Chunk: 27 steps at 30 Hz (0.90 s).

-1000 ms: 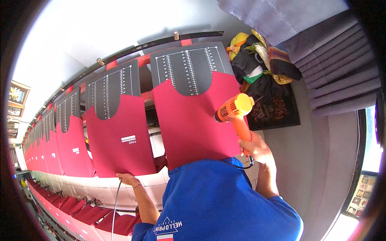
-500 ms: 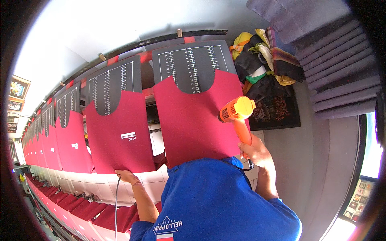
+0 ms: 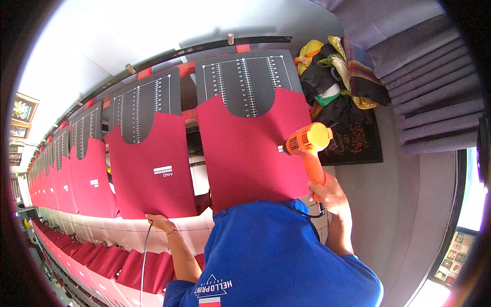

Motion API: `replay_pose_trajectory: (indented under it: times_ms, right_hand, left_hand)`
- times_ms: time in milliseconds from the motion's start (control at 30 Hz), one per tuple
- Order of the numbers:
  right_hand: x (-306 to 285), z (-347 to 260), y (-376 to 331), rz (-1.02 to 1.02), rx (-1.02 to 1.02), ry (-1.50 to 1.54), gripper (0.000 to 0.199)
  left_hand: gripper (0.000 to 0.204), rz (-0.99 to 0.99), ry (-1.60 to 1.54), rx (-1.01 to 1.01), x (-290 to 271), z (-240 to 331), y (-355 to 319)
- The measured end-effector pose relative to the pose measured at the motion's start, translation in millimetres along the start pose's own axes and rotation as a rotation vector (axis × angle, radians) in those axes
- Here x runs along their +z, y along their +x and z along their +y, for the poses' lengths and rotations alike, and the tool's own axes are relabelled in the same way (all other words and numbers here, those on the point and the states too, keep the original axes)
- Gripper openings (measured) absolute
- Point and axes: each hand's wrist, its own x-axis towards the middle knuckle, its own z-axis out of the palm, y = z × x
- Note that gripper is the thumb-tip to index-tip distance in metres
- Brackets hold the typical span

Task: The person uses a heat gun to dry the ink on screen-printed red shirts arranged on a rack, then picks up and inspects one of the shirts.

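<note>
My right hand (image 3: 330, 194) is wrapped round the handle of an orange heat gun (image 3: 314, 166). Its dark nozzle points left, over the right side of a maroon fabric panel (image 3: 245, 158). A bit of white print shows at the nozzle; the gun hides the rest. The panel lies on a black board (image 3: 243, 77) with white ruler lines. At the lower edge of the neighbouring maroon panel (image 3: 146, 179), my left hand (image 3: 160, 223) is closed on a grey cable (image 3: 145, 258) that hangs down. That panel bears a small white print.
A long row of similar boards with maroon panels (image 3: 92, 176) runs to the left. More maroon panels (image 3: 105, 261) lie in a second row at lower left. A heap of cloths (image 3: 330, 71) is at the upper right, beside a grey curtain (image 3: 424, 87).
The heat gun and my right hand have shifted slightly right, bringing the white print by the nozzle into sight. The hanging cable has swung a little left; my left hand stays by the panel edge.
</note>
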Motion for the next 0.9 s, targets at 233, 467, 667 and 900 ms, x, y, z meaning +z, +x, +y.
replay_pose_trajectory:
  times_ms: [233,467,667,900]
  right_hand:
    - [0.6,5.2,-0.1,0.061,-0.034,-0.016,0.021]
    - [-2.8,5.5,-1.0,0.091,-0.023,0.022,0.021]
    - [-2.6,6.0,0.2,0.122,-0.042,0.027,0.020]
    - [-8.3,6.2,1.0,0.132,-0.030,0.015,0.020]
  left_hand:
    - [0.066,-0.021,-0.005,0.029,-1.0,4.3,-6.6]
    - [0.066,-0.010,-0.027,0.035,0.1,16.8,-23.2]
    - [0.066,-0.003,-0.004,0.058,-0.6,1.1,-2.5]
    - [0.069,-0.005,0.015,0.083,0.6,4.3,-5.7]
